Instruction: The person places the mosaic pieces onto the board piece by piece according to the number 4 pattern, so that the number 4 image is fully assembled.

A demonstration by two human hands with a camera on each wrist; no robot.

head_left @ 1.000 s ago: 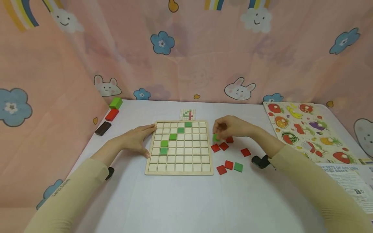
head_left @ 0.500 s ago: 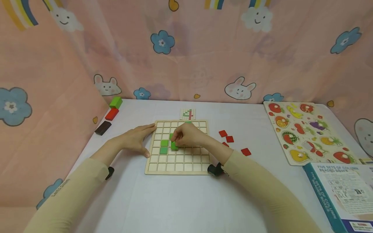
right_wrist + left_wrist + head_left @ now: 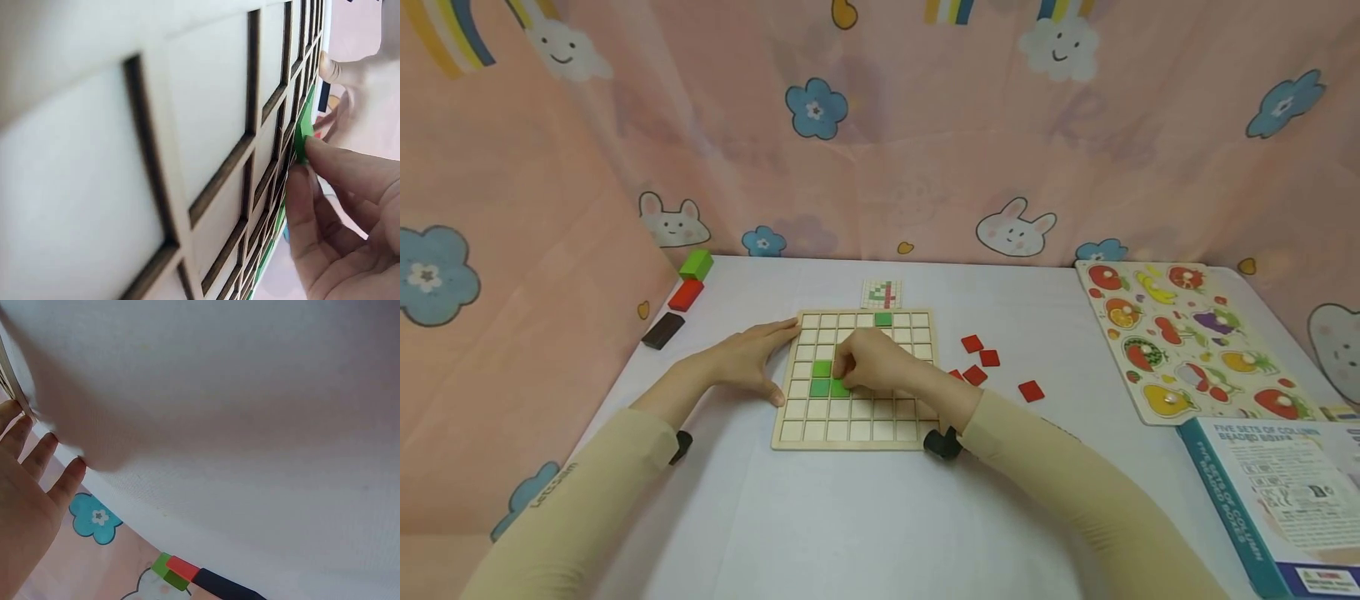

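A wooden grid board (image 3: 859, 431) lies on the white table. My left hand (image 3: 748, 358) rests at its left edge with fingers spread, thumb low and fingertips near the top corner. Over the board, my right hand (image 3: 876, 362) pinches a green square tile (image 3: 840, 388) between thumb and fingers at a cell beside another green tile (image 3: 819, 388). In the right wrist view the held green tile (image 3: 304, 131) stands tilted at the fingertips. More green tiles sit in cells, one of them near the top edge (image 3: 883, 319); the right hand hides some cells.
Several red tiles (image 3: 973, 343) lie right of the board. A small pattern card (image 3: 882, 294) lies behind it. Green, red and dark blocks (image 3: 663, 331) line the left edge. A fruit puzzle board (image 3: 1195, 342) and a box (image 3: 1262, 492) lie at the right.
My right hand has moved left from the loose tiles onto the board with a green tile, then lowered it toward a cell by the lower left green tile. My left hand has stayed put.
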